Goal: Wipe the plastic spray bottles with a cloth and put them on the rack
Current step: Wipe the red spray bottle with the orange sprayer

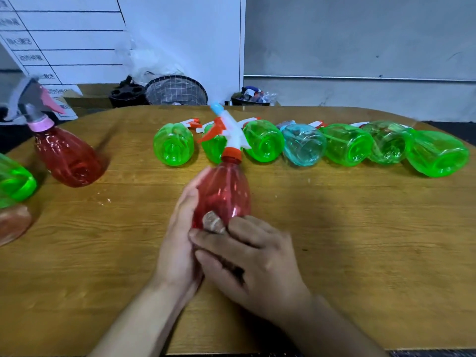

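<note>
Both forearms come in from the bottom edge and meet over the wooden table point(360, 240). Left hand point(180, 243) is wrapped along the near-left side of the red bottle point(222, 194), holding it tilted with its white sprayer pointing away. Right hand point(253, 261) is curled round a small brownish cloth point(213, 222), pressing it against the bottle's base end. So the bottle sits right between the two hands, just above the table, base toward the camera.

Wiping is the job here, and doing it well probably means turning the bottle in the left hand while the cloth sweeps from base up to the neck, covering the ridges. Grip looks firm enough; smooth plastic could slip if squeezed unevenly.

Behind, a row of green bottles point(173, 144) and one blue bottle point(304, 144) lies on its side, well apart from the hands. Another red bottle point(68, 155) leans at the left. No rack can be made out from here.
</note>
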Available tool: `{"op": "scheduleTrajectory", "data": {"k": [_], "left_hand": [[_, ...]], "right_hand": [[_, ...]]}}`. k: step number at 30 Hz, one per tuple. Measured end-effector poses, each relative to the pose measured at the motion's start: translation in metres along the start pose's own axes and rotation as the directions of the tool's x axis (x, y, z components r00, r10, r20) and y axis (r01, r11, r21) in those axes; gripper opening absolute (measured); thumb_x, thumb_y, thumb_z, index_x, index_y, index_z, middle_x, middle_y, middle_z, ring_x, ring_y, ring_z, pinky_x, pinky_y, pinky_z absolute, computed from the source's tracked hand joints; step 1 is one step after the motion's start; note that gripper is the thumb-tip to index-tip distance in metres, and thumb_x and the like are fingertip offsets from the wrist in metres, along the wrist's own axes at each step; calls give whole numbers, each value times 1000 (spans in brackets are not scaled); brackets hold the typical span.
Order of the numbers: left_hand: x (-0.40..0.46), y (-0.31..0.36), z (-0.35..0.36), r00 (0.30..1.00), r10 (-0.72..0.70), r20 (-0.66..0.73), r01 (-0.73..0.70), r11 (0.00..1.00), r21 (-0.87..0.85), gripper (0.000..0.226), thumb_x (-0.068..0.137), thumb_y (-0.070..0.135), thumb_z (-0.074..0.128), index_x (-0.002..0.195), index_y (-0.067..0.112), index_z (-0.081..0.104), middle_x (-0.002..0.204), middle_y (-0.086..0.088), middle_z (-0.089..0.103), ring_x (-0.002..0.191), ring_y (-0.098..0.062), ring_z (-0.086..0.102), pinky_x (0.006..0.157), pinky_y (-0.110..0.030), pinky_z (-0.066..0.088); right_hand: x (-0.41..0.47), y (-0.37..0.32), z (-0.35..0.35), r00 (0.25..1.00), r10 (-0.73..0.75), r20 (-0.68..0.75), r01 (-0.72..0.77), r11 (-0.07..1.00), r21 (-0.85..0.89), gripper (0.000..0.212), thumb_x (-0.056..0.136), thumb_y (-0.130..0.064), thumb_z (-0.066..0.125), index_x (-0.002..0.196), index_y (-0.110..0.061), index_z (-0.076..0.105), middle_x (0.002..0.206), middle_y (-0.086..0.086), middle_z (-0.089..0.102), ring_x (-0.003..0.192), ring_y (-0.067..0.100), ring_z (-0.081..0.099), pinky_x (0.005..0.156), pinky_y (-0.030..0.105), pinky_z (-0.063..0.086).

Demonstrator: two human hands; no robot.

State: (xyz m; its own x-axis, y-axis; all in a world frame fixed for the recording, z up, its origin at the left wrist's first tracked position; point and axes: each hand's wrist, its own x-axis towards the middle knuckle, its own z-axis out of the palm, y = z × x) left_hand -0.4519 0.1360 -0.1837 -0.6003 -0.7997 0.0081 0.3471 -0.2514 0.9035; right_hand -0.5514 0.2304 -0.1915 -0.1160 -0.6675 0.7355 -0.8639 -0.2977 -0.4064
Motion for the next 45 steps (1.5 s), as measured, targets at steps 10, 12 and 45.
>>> {"op": "scheduleTrajectory", "data": {"k": [10, 12, 45], "left_hand": [[-8, -14, 17, 996, 45, 83, -62, 973, 222, 40, 102, 36, 48, 134, 29, 72, 142, 2, 69, 138, -19, 60, 121, -55, 41], [-12, -16, 20, 993, 43, 113, -70, 966, 249, 42, 103, 35, 47, 138, 27, 67, 142, 6, 68, 138, -13, 59, 121, -48, 43], [-10, -11, 18, 982, -65, 179, 37, 987, 157, 44, 98, 44, 55, 140, 38, 65, 143, 2, 67, 134, -24, 64, 106, -56, 55]], "right_hand": [[12, 41, -34, 911, 352, -213, -319, 931, 174, 25, 102, -24, 62, 118, -15, 78, 95, -8, 72, 86, 5, 67, 75, 23, 49], [12, 47, -35, 887, 402, -228, -357, 910, 213, 23, 103, -22, 62, 118, -15, 78, 100, -5, 77, 91, 13, 71, 78, 29, 53], [21, 41, -40, 826, 475, -303, -355, 857, 373, 20, 104, -18, 63, 117, -11, 77, 108, -3, 78, 103, 16, 74, 89, 31, 54]]}}
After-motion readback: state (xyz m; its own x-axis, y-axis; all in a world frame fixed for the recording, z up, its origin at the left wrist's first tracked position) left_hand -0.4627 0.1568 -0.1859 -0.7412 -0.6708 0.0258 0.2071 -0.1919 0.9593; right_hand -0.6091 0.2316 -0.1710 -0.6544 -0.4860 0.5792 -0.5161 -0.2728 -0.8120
